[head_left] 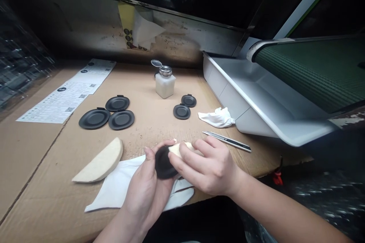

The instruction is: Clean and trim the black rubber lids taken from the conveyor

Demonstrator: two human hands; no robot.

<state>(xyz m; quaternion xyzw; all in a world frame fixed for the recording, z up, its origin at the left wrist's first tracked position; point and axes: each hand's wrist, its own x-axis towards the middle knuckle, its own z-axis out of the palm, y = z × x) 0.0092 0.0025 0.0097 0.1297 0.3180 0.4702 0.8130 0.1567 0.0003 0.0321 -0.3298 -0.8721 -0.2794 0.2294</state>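
My left hand (146,184) grips a small round black cap (163,164) near the front edge of the cardboard-covered table (37,182). My right hand (207,167) is closed on a cream felt pad (179,148) and presses it against the cap. Under both hands lies a white cloth (116,188). A half-moon cream felt piece (99,162) rests to the left of it.
Three black caps (110,113) lie at mid-left, two smaller black caps (184,106) at centre. A white dispenser bottle (164,81) stands behind them. A crumpled white rag (216,117) and a utility knife (226,141) lie right. A white chute (256,98) and green conveyor belt (313,68) fill the right.
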